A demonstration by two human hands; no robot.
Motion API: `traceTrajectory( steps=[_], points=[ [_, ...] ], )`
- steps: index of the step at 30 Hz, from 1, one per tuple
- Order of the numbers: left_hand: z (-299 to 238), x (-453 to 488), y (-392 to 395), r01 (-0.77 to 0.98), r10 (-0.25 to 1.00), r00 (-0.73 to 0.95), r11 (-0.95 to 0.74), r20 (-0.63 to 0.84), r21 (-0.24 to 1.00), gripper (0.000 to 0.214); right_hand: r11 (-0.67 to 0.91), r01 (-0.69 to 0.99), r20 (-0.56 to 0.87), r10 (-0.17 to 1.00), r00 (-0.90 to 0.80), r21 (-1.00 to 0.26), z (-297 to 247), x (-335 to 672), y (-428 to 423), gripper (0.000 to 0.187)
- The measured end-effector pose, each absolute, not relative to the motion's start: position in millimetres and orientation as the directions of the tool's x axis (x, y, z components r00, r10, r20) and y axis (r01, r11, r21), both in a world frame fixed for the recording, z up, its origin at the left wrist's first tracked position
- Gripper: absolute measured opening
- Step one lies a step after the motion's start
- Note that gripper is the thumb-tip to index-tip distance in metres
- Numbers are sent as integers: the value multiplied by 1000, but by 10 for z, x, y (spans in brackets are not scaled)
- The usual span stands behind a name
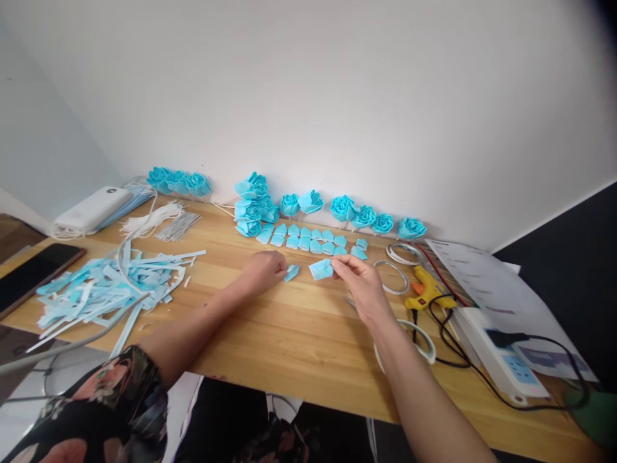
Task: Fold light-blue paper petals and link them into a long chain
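My left hand (pixel 263 270) rests on the wooden table (pixel 299 334), fingers closed on a small folded blue piece (pixel 292 272). My right hand (pixel 360 278) pinches a larger folded blue piece (pixel 321 269) just above the tabletop. Beyond both hands lie rows of several folded blue petals (pixel 308 239). Finished blue paper roses (pixel 308 204) line the wall behind them.
A heap of blue and white strips (pixel 110 283) lies at the left, with a phone (pixel 29 278) and a white power bank (pixel 89 209). At the right are a yellow glue gun (pixel 427 288), tape rings (pixel 393 273), a white power strip (pixel 501 357) with cables, and papers (pixel 477 270).
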State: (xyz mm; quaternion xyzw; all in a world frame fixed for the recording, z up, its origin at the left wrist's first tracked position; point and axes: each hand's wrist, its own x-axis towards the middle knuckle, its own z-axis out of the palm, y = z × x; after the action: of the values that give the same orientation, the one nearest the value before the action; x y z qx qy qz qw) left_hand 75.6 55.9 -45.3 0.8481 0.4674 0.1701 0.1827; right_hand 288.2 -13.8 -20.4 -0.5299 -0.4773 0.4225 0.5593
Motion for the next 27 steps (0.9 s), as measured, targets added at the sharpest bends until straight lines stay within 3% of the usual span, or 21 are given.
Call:
traceTrajectory(
  steps=[6, 9, 13, 21, 27],
  points=[
    [-384, 722, 509, 412, 901, 430, -257, 62, 874, 17, 63, 137, 75, 994, 82, -989, -198, 2855, -173, 23],
    [-341, 735, 487, 202, 889, 457, -130, 24, 971, 22, 57, 206, 62, 998, 18, -977, -206, 2829, -188, 21],
    [-325, 760, 440, 125, 869, 495, -86, 13, 988, 29, 84, 274, 86, 996, -3, -958, -232, 2796, -205, 19],
    [-338, 805, 324, 154, 826, 561, -173, 58, 973, 42, 132, 343, 132, 991, -23, -930, -284, 2783, -217, 19],
    [-314, 807, 302, 182, 808, 588, -185, 44, 966, 43, 122, 354, 129, 992, -5, -927, -287, 2786, -216, 29]
  ],
)
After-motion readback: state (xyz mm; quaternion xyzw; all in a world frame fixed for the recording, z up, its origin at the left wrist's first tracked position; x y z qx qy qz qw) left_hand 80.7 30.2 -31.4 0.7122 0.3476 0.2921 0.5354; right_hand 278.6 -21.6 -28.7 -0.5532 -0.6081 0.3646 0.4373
